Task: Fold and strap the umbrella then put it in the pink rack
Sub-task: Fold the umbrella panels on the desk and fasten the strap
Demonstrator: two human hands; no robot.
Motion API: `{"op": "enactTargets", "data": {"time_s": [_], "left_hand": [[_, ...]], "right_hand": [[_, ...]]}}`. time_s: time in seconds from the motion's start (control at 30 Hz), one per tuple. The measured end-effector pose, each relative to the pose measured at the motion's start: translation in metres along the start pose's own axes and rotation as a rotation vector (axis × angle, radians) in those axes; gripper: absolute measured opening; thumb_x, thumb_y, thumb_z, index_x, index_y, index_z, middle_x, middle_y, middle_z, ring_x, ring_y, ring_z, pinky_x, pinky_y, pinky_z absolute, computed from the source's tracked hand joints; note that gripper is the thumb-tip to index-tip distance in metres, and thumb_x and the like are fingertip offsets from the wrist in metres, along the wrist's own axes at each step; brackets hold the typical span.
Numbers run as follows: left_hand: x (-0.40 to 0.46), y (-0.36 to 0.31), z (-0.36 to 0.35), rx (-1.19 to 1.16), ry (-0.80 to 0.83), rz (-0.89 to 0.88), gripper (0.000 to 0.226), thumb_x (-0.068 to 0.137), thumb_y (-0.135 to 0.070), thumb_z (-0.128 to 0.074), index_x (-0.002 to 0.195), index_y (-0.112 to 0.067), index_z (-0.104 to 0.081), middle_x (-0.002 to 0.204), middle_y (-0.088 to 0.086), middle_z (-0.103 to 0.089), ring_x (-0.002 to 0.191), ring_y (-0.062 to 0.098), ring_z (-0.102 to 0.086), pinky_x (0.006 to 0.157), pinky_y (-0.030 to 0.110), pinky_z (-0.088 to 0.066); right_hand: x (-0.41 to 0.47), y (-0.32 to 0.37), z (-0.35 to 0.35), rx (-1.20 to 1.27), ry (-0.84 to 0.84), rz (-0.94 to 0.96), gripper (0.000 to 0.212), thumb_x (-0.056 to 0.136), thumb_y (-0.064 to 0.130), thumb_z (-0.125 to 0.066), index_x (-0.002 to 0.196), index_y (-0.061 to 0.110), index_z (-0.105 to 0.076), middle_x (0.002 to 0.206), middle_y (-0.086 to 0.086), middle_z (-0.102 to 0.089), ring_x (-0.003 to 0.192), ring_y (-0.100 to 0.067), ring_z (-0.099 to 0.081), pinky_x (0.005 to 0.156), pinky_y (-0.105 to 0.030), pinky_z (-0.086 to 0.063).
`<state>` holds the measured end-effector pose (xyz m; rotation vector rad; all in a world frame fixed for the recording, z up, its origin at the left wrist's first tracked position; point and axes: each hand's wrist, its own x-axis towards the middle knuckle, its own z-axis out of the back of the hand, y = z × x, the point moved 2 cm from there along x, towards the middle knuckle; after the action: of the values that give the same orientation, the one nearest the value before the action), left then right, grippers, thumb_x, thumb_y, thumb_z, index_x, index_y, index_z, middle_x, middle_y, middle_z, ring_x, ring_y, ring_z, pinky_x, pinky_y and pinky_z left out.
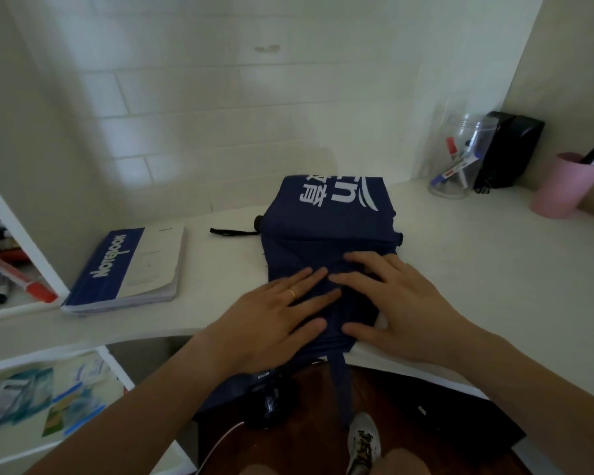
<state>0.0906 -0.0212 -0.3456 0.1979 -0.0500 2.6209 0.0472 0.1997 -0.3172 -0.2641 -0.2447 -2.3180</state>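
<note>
A navy blue umbrella point(330, 221) with white lettering lies flattened on the white desk point(477, 269), its near end at the desk's front edge. Its black handle tip and wrist loop point(235, 230) stick out at the left. A navy strap point(343, 385) hangs down over the desk edge. My left hand point(271, 320), with a gold ring, and my right hand point(388, 303) both press flat on the near part of the fabric, fingers spread. A pink cup-shaped rack point(559, 190) stands at the far right of the desk.
A blue and white notebook point(131, 265) lies to the left of the umbrella. A clear jar of markers point(460, 159) and a black holder point(508, 152) stand at the back right. White shelves point(21, 303) with markers and packets are at the left. A shoe point(362, 440) shows below.
</note>
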Motion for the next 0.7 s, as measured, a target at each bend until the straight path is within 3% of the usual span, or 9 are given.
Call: {"op": "enactTargets", "data": {"time_s": [0.1,0.13,0.2,0.3,0.37,0.47,0.57,0.63,0.7], "left_hand": [[0.000,0.000,-0.001,-0.004,0.033,-0.011,0.056,0.105,-0.060,-0.010,0.158,-0.046,-0.001,0.170,-0.011,0.007,0.156,0.006,0.008,0.128,0.036,-0.007],[-0.001,0.000,-0.001,-0.002,0.036,-0.009,0.055,0.105,-0.060,-0.009,0.158,-0.048,0.002,0.170,-0.012,0.008,0.155,0.005,0.010,0.128,0.035,-0.004],[-0.001,-0.001,-0.002,0.000,0.028,-0.007,0.054,0.106,-0.059,-0.010,0.156,-0.051,0.006,0.169,-0.013,0.011,0.154,0.004,0.014,0.127,0.032,0.001],[-0.003,-0.002,-0.001,-0.033,0.031,-0.006,0.052,0.106,-0.059,-0.011,0.154,-0.055,0.008,0.168,-0.016,0.014,0.153,0.002,0.017,0.126,0.030,0.005],[-0.001,-0.001,0.000,-0.045,0.034,-0.001,0.051,0.105,-0.060,-0.010,0.153,-0.057,0.008,0.168,-0.018,0.014,0.153,0.001,0.017,0.126,0.029,0.005],[0.004,0.002,0.000,-0.072,0.060,0.008,0.051,0.104,-0.062,-0.011,0.153,-0.059,0.006,0.168,-0.019,0.013,0.152,-0.001,0.017,0.127,0.030,0.004],[0.016,0.008,0.002,-0.081,0.063,0.020,0.051,0.105,-0.061,-0.014,0.153,-0.059,0.001,0.168,-0.019,0.010,0.153,0.000,0.014,0.127,0.031,0.000],[0.024,0.011,0.003,-0.085,0.073,0.029,0.052,0.104,-0.061,-0.015,0.154,-0.058,0.000,0.168,-0.018,0.010,0.153,0.000,0.014,0.127,0.032,0.000],[0.027,0.014,0.002,-0.083,0.079,0.032,0.052,0.104,-0.062,-0.014,0.154,-0.057,0.001,0.169,-0.017,0.010,0.154,0.001,0.014,0.127,0.032,0.001]], "right_hand": [[-0.010,-0.001,-0.004,-0.059,0.174,-0.006,0.074,0.090,0.075,-0.020,0.157,0.045,-0.017,0.166,0.013,-0.018,0.150,-0.010,-0.022,0.120,-0.035,-0.029],[-0.012,-0.003,-0.002,-0.036,0.224,-0.028,0.072,0.090,0.076,-0.021,0.156,0.047,-0.018,0.166,0.018,-0.018,0.150,-0.006,-0.021,0.120,-0.032,-0.028],[-0.007,-0.008,0.011,0.038,0.225,-0.070,0.064,0.088,0.077,-0.036,0.145,0.049,-0.043,0.154,0.023,-0.040,0.138,-0.001,-0.041,0.113,-0.030,-0.038],[0.021,-0.018,0.043,0.195,-0.252,-0.140,0.036,0.082,0.063,-0.059,0.102,0.037,-0.073,0.101,0.017,-0.070,0.091,-0.005,-0.063,0.082,-0.037,-0.055],[0.050,-0.040,0.059,0.207,-0.517,-0.242,0.033,0.085,0.048,-0.066,0.112,0.031,-0.069,0.107,0.009,-0.068,0.098,-0.015,-0.062,0.084,-0.042,-0.055],[0.100,-0.073,0.070,0.357,-0.310,-0.406,0.061,0.087,0.047,-0.072,0.140,0.027,-0.052,0.130,0.006,-0.062,0.121,-0.019,-0.055,0.102,-0.045,-0.048],[0.133,-0.085,0.076,0.505,-0.115,-0.444,0.035,0.083,0.031,-0.081,0.115,0.019,-0.073,0.114,0.000,-0.074,0.103,-0.015,-0.067,0.091,-0.034,-0.055],[0.141,-0.083,0.085,0.486,-0.157,-0.390,0.013,0.082,0.022,-0.082,0.094,0.017,-0.079,0.098,-0.003,-0.078,0.088,-0.014,-0.071,0.074,-0.022,-0.053],[0.139,-0.078,0.095,0.534,-0.236,-0.340,0.007,0.082,0.019,-0.082,0.087,0.017,-0.077,0.089,0.000,-0.078,0.087,-0.015,-0.072,0.072,-0.021,-0.053]]}}
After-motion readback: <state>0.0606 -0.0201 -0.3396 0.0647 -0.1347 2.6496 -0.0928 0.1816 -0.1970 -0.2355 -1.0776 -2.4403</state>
